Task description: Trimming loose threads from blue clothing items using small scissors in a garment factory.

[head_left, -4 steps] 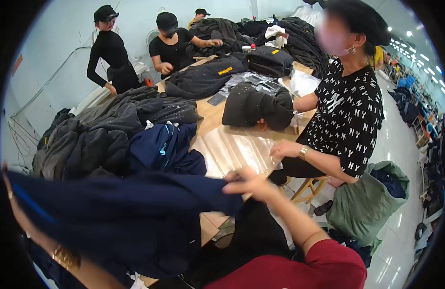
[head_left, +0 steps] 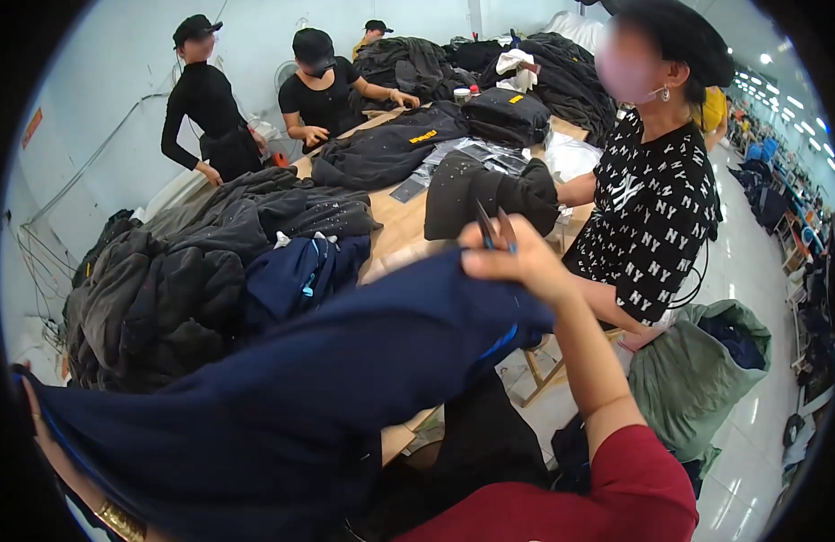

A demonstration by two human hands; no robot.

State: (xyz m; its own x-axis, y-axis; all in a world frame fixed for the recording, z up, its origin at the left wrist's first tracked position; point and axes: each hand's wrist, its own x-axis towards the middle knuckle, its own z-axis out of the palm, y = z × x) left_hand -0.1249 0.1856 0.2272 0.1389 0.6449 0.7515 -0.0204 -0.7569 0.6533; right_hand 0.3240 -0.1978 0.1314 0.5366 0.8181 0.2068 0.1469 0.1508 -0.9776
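A navy garment [head_left: 282, 379] with a bright blue edge is stretched between my two hands in front of me. My right hand [head_left: 530, 266] is closed on its upper right end, and thread snips [head_left: 494, 228] stick up from the same fingers. At the far left rim my left hand [head_left: 40, 420] grips the other end; its fingers are partly lost at the picture's edge. Just beyond the cloth, another navy garment [head_left: 295, 275] with a light blue tag lies on the table [head_left: 395, 203].
Dark grey garments [head_left: 191, 262] are heaped at the left. Across from me, a co-worker [head_left: 648, 208] holds a folded dark garment [head_left: 476, 194]. Two more people [head_left: 322, 95] stand at the far side. A green sack [head_left: 697, 379] stands on the floor at the right.
My right hand has swung up and to the right, pulling the navy garment with it across the table. The snips now show clearly. The co-worker's near hand has drawn back from the plastic sheet.
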